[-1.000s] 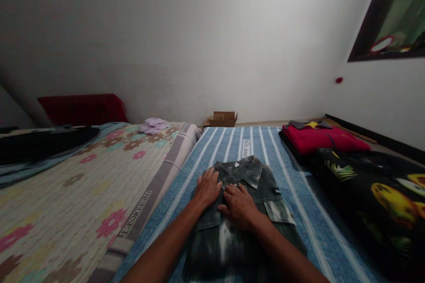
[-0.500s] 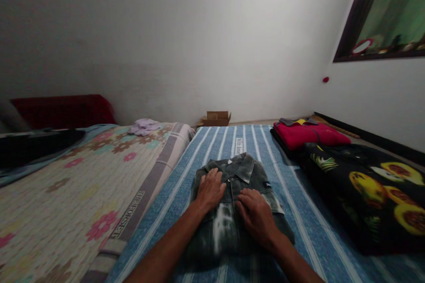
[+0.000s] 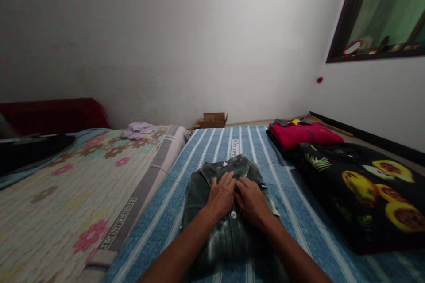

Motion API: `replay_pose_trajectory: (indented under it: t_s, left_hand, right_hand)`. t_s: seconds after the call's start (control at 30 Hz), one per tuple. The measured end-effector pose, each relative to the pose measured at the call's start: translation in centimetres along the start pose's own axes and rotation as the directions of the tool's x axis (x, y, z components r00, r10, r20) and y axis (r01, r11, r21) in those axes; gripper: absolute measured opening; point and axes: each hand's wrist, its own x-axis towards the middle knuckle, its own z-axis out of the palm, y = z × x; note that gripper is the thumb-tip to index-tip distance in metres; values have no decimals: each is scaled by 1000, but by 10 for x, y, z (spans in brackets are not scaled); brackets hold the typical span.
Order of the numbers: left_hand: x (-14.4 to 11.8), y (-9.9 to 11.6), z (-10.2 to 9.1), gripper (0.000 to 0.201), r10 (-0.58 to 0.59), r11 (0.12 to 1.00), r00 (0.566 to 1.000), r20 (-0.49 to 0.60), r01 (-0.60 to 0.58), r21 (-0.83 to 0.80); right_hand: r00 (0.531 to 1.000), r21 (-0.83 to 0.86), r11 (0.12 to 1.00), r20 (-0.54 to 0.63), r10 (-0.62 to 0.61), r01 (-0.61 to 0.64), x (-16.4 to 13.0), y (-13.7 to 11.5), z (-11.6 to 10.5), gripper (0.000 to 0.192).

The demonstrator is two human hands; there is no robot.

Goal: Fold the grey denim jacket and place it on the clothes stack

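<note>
A dark grey-green denim jacket point(image 3: 232, 234) with pale faded patches lies folded in front of me, its collar pointing away. My left hand point(image 3: 222, 194) rests flat on its upper front, left of the button line, fingers stretched out. Beside it, my right hand point(image 3: 249, 199) presses on the jacket's right chest, fingers extended. The fingertips of both hands almost meet just under the collar. Neither hand grips the cloth. Beneath the jacket is a blue sheet with white stripes point(image 3: 172, 203).
Right of the jacket lie a folded black garment with fruit print point(image 3: 335, 212) and a folded red garment point(image 3: 307, 135). A flowered bedcover point(image 3: 83, 185) spreads on the left, with a lilac cloth point(image 3: 138, 130) on it. A cardboard box point(image 3: 214, 120) stands by the wall.
My left hand has slid right toward the jacket's middle, and my right hand has shifted slightly up toward the collar. The hands are now closer together. The view has turned slightly right.
</note>
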Motion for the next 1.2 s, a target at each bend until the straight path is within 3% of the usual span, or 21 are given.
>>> replay_pose_trajectory:
  t_s: [0.23,0.37,0.43,0.6,0.9,1.2]
  left_hand:
    - [-3,1,4,32,-54,998,998,-18,53,-17]
    - [-3,8,-1,38,38,998,995,-94,-43,-52]
    - [-3,11,-2,38,59,994,997,-55,-64,-93]
    - [-4,7,4,41,-12,990,999,43,18,-140]
    - [-5,-3,21,45,-24,983,1000,5,25,-182]
    - [-6,-2,23,43,-41,977,999,-23,35,-208]
  right_hand:
    - [998,-53,999,68,-9,12,0,1,12,34]
    - [998,-37,999,59,-36,38,-1,2,13,37]
    - [997,-16,998,47,-53,54,-1,3,13,38]
    - [999,22,998,5,-53,53,-2,4,15,37]
    - [998,30,998,-26,-49,50,-3,6,17,33]
    - [995,49,999,-103,8,-3,-1,10,20,29]
